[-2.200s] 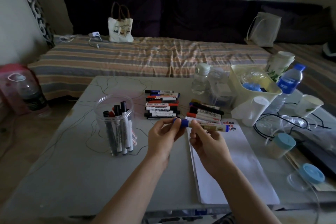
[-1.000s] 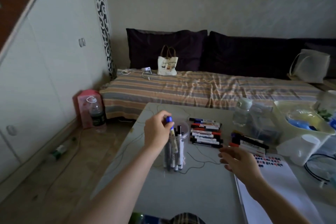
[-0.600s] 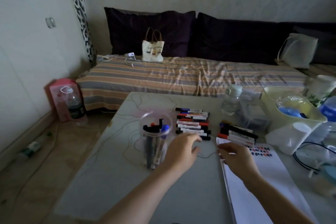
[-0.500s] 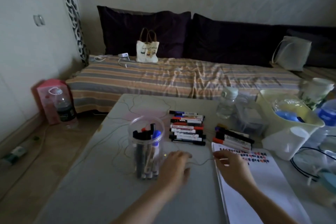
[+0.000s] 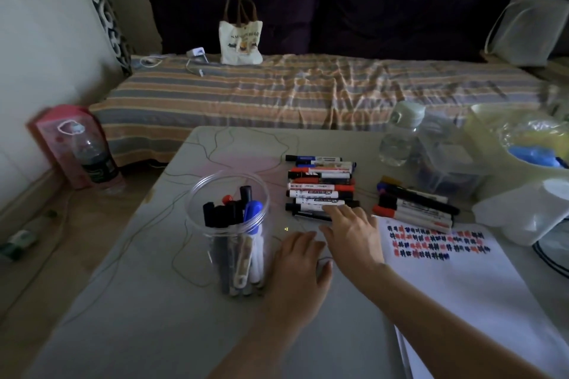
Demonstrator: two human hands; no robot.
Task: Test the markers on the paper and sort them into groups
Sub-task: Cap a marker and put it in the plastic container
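The right hand (image 5: 349,232) reaches with fingers extended to the nearest marker of the row of markers (image 5: 320,186) lying on the surface (image 5: 154,317), its grip spread; whether the fingertips touch seems uncertain. The left hand (image 5: 300,258) rests flat, fingers relaxed, beside the clear jar (image 5: 229,234) of upright markers. The paper (image 5: 462,286) lies right, bearing colour marks.

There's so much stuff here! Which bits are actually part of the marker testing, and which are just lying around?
Part of the job:
clear jar of markers
middle marker row
right marker pile
test paper
right hand, reaching the row
left hand

Just lying about:
tote bag
water bottle
yellow tub
pink carton
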